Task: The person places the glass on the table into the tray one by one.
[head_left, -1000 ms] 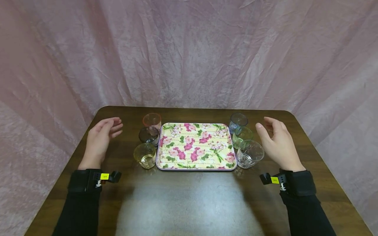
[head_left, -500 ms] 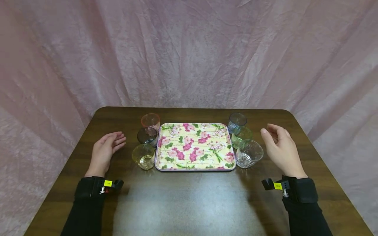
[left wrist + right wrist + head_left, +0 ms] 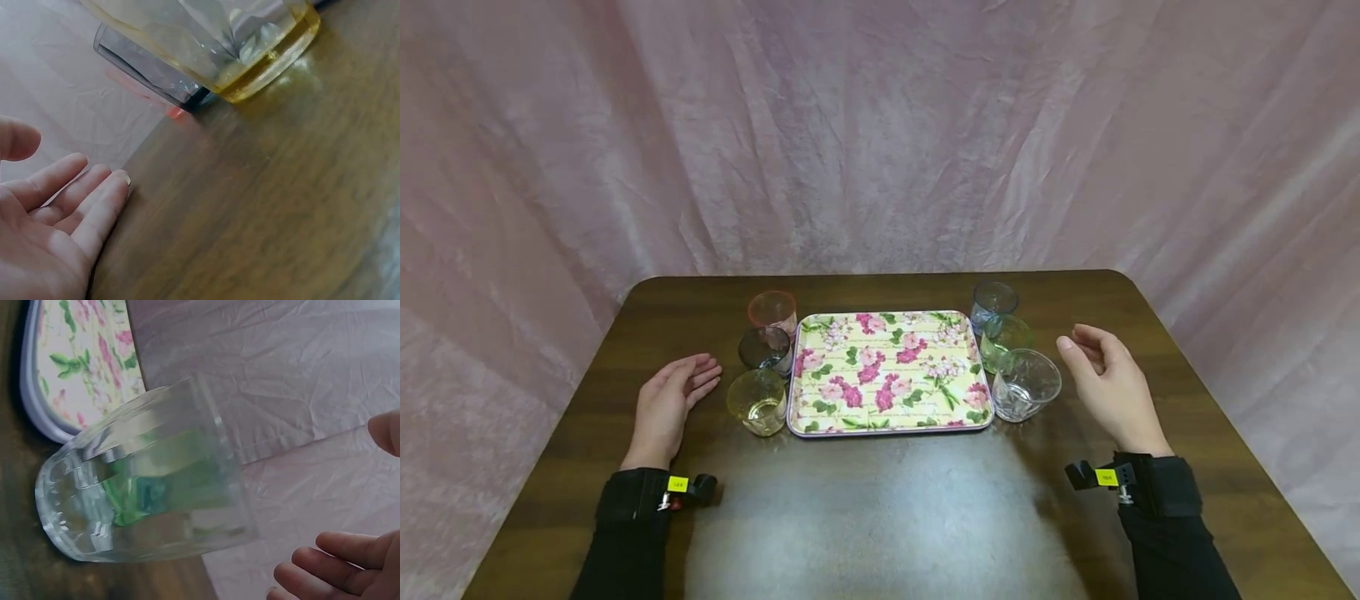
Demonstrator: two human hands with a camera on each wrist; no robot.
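A flower-patterned tray (image 3: 887, 375) lies on the table, with a column of glasses at either side. On the left stand a red-rimmed glass (image 3: 772, 311), a dark grey glass (image 3: 765, 350) and a yellow glass (image 3: 269, 75). Along the right side are a blue glass (image 3: 994, 307), a green glass (image 3: 1004, 340) and a clear glass (image 3: 144, 481). My left hand (image 3: 664, 408) is beside the yellow and grey glasses, apart from them, fingers relaxed and holding nothing. To the right of the clear glass, my right hand (image 3: 1111, 390) holds nothing, its fingers loosely bent.
The brown wooden table (image 3: 865, 517) has rounded far corners. Behind it hangs a pink crumpled curtain (image 3: 880, 142). Each wrist carries a black strap with a small camera, such as the left wrist camera (image 3: 702, 489).
Both hands have come down and nearer the front; the left has also shifted slightly right. The head view has turned a little. Glasses and tray stay in place.
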